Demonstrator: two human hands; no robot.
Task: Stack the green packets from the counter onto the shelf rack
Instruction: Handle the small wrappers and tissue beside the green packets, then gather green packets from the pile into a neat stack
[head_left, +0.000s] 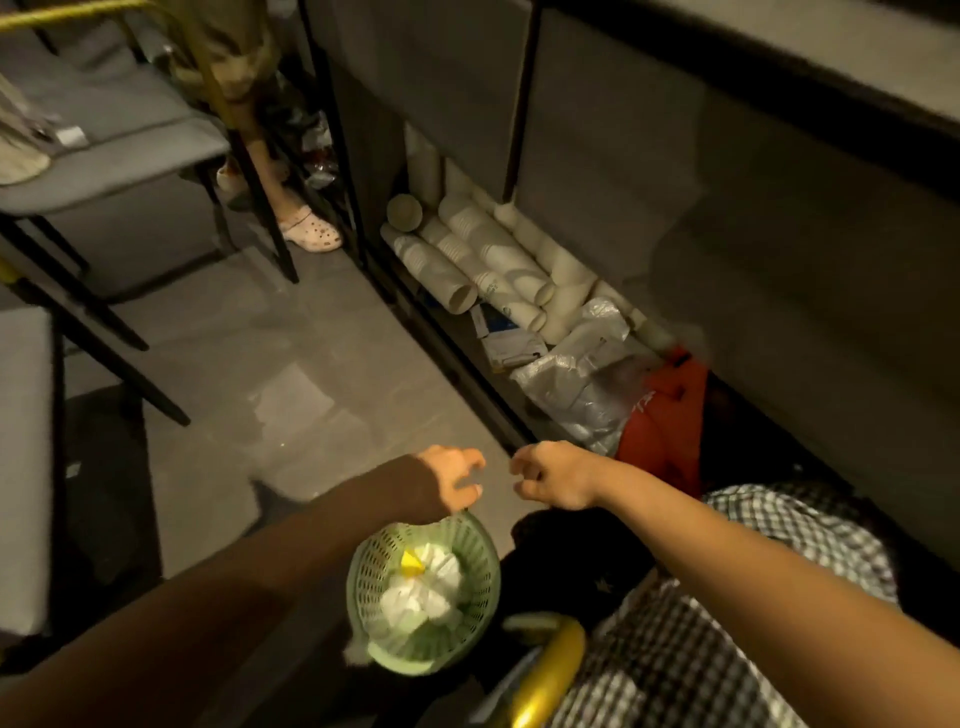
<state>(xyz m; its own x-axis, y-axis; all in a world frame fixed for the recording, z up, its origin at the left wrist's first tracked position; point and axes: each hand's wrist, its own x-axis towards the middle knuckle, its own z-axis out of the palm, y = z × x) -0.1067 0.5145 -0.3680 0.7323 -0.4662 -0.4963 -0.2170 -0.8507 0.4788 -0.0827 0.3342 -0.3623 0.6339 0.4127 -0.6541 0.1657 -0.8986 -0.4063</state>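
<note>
No green packet shows in the head view. My left hand and my right hand reach forward side by side over the floor, a small gap between them. The fingers of both are loosely curled and hold nothing. Ahead and to the right is the low shelf rack under the counter, with stacks of white paper cups lying on it.
A green mesh basket of crumpled white paper stands on the floor just below my left hand. Clear plastic bags and a red bag lie on the shelf. Grey chairs and another person's foot are at the back left.
</note>
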